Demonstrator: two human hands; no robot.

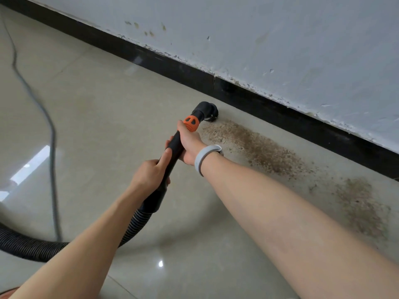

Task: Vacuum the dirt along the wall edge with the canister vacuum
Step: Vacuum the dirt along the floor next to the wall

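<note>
head cam | worn high, tilted down and forward | close over both forearms | wall [280, 35] crosses frame's upper right, floor [97, 104] below

A glossy beige tiled floor [103, 117] runs up to a black skirting board [177, 67], which crosses the view diagonally from upper left to lower right and shows one vertical joint near its middle. Directly above the skirting board stands a pale grey-white wall [280, 35], its paint chipped and flaking along the junction, with several small yellowish-brown stains higher up towards the left. Well away from the skirting board, a thin grey cable [50, 134] lies in loose curves on the floor at the left side, near bright window reflections in the tiles.
</note>
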